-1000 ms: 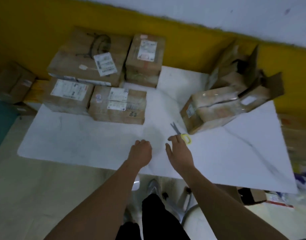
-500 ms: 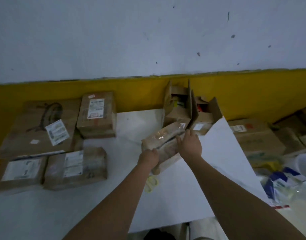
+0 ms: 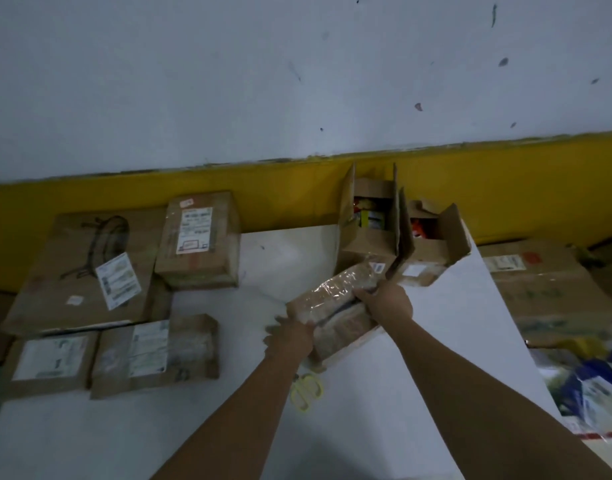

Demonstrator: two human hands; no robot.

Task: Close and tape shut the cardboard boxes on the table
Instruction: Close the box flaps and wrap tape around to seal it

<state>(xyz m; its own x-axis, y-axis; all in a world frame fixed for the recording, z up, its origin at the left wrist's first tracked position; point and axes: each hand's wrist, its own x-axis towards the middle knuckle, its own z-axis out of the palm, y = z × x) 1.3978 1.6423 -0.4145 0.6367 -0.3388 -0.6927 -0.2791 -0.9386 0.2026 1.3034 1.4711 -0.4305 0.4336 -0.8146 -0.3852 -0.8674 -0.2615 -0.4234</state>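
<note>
A taped cardboard box [image 3: 335, 296] with shiny clear tape lies tilted near the middle of the white table [image 3: 297, 258]. My left hand [image 3: 290, 337] grips its near left end. My right hand [image 3: 387, 299] holds its right side, fingers curled over the top edge. Behind it stand two boxes with raised flaps, one [image 3: 366, 233] showing packets inside, the other [image 3: 432, 247] to its right. Yellow-handled scissors [image 3: 306, 389] lie on the table under my left forearm.
Several closed, labelled boxes [image 3: 197, 237] sit at the table's left and back left. More boxes [image 3: 539, 289] and blue-white packaging [image 3: 588, 382] lie off the table's right edge. A yellow-and-white wall runs behind.
A second ago both hands were near the scissors at the table's front. They moved to the taped box and now grip it; the view has swung upward and the box has shifted slightly.
</note>
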